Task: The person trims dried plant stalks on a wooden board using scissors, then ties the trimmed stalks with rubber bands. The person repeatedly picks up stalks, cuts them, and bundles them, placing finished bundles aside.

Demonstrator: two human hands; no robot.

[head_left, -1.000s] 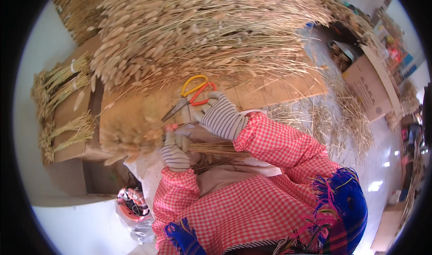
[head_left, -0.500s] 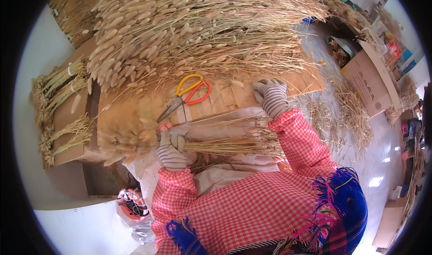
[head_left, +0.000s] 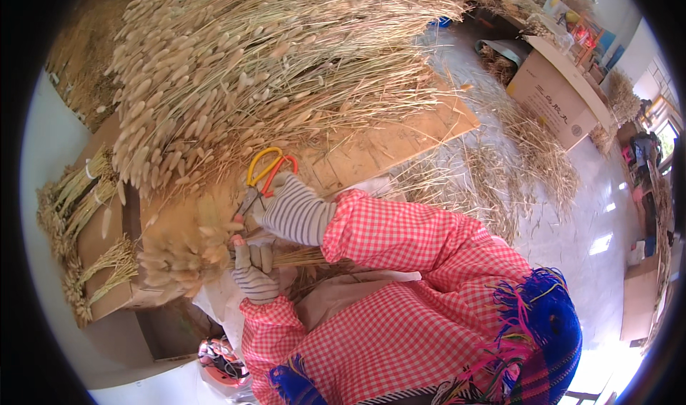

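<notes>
My left hand (head_left: 255,273), in a striped glove with bare-looking fingertips, grips a bundle of dried bunny tail grass (head_left: 187,256). The fluffy heads point left, and the stems run right beneath my right forearm. My right hand (head_left: 294,210), also in a striped glove, reaches across to just above the left one. Its fingers are bent together by the heads; what they hold, if anything, is hidden. Partly covered by that hand, scissors (head_left: 261,170) with one yellow and one red handle lie on the wooden board (head_left: 400,140).
A thick pile of bunny tail grass (head_left: 286,55) covers the board's far side. Tied bunches (head_left: 75,198) rest on a cardboard box (head_left: 107,233) at left. Loose straw (head_left: 493,183) litters the floor at right, near another cardboard box (head_left: 554,101).
My right hand has come left from the board's right part to beside my left hand, over the scissors. The left hand still grips the bundle. The whole view has shifted and turned somewhat.
</notes>
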